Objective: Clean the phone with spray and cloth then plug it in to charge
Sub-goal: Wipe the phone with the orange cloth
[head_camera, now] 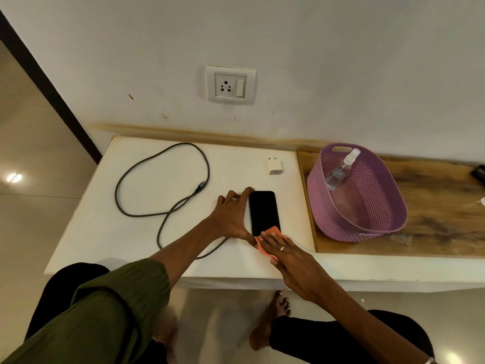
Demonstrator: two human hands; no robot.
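A black phone (263, 210) lies flat, screen up, on the white table (162, 240). My left hand (232, 214) braces it along its left edge, forefinger at the top corner and thumb at the bottom corner. My right hand (286, 252) lies flat on an orange cloth (265, 244), pressing it onto the phone's near end. A dark charging cable (207, 164) loops on the table to the left. The white charger plug (274, 166) stands behind the phone. A clear spray bottle (341, 168) leans inside the purple basket (367, 224).
A wall socket (230, 86) with a switch sits above the table. The basket rests on a wooden board (441, 227) at the right, with a dark object (479, 173) at its far edge. My knees and bare feet are below the table's front edge.
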